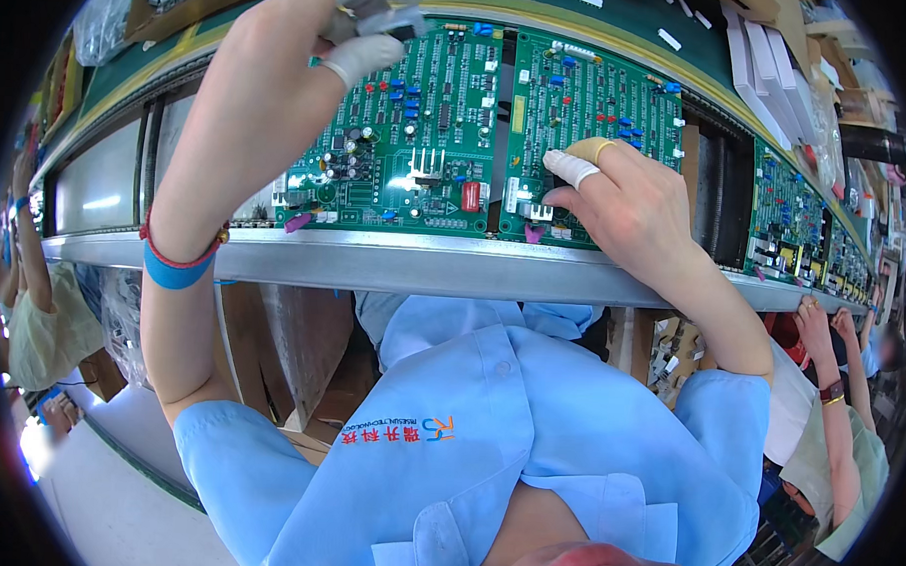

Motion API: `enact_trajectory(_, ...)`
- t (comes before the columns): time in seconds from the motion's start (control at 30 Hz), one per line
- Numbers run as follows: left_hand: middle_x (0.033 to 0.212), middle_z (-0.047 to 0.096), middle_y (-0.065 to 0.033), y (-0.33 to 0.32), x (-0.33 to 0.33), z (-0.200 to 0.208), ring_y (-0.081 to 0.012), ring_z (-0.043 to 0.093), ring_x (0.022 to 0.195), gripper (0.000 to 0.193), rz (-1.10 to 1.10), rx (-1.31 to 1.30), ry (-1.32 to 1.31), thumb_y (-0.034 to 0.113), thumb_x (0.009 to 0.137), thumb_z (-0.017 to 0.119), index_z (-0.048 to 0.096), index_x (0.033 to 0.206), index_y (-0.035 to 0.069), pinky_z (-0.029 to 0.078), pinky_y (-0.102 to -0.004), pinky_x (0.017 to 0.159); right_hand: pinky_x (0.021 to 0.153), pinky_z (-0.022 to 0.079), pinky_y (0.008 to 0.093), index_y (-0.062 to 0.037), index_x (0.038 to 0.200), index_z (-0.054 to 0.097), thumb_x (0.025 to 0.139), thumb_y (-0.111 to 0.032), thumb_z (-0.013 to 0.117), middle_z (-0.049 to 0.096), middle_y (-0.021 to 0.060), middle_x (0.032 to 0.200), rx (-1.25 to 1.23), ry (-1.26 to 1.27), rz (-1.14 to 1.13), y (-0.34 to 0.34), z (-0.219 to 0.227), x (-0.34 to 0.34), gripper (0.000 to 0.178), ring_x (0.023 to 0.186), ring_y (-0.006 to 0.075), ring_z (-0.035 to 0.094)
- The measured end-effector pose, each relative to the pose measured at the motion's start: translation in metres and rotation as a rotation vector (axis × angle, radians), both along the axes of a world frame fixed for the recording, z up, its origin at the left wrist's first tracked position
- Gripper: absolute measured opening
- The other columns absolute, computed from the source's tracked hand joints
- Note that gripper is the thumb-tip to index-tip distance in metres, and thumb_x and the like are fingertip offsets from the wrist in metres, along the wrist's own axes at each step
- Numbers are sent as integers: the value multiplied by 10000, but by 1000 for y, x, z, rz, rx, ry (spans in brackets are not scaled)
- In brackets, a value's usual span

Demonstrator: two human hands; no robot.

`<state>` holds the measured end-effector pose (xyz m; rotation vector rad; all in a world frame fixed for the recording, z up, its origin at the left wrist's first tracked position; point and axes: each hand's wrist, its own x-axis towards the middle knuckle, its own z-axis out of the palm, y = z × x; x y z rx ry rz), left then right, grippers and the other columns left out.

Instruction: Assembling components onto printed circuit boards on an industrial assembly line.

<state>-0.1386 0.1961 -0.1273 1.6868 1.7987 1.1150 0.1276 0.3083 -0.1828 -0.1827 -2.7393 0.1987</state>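
My left hand [299, 63] is raised over the upper left of the left green circuit board [448, 133]. Its fingertips wear white finger cots and pinch a small grey translucent piece with a dark end [392, 23], blurred by motion. My right hand [630, 204] rests over the lower part of the right green circuit board [589, 98], with white and yellow cots on its fingers. Thumb and fingertips close together there beside a white connector [540, 212]; what lies between them is mostly hidden. A red block component [471, 196] and a pin header [426, 170] stand on the left board.
A metal rail [424, 258] runs along the near edge of the boards. More populated boards [784, 220] line the track at right. White parts [669, 39] lie on the green surface beyond. Other people's arms [831, 381] show at right and far left.
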Motion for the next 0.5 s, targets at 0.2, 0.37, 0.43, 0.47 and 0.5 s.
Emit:
enact_trajectory(0.2,942,637,-88,1,15,-10,-201,612,887,306,-161,102,239,-69,801,611,651,1089,25,476,-301,825,546,495,292,-8,1009,672,651,-65,747,623,51,896,66,-72,-46,-10,4,5,369,709,194,607)
enact_trajectory(0.37,884,652,-102,7,39,-19,-220,618,835,368,-197,38,225,-70,759,649,657,1106,52,487,-316,739,556,496,299,-17,1000,674,696,-75,694,619,62,910,50,-85,-56,-9,4,6,310,736,192,608)
enact_trajectory(0.43,866,655,-101,10,51,-21,-216,619,822,390,-187,-4,195,-62,755,659,652,1126,57,487,-315,726,562,500,308,-28,976,677,737,-93,653,614,65,918,36,-103,-64,-7,6,6,248,755,194,607)
enact_trajectory(0.47,848,658,-100,11,57,-24,-212,620,809,413,-171,-45,162,-55,751,669,647,1146,62,487,-314,713,575,503,320,-42,977,681,737,-121,674,615,65,920,-16,-108,-36,-3,9,5,253,764,203,612)
enact_trajectory(0.5,835,659,-103,10,62,-31,-243,597,779,467,-182,-40,131,-53,750,665,624,1198,72,479,-334,691,587,506,333,-55,978,685,737,-150,695,617,64,923,-68,-112,-7,2,14,3,259,772,211,616)
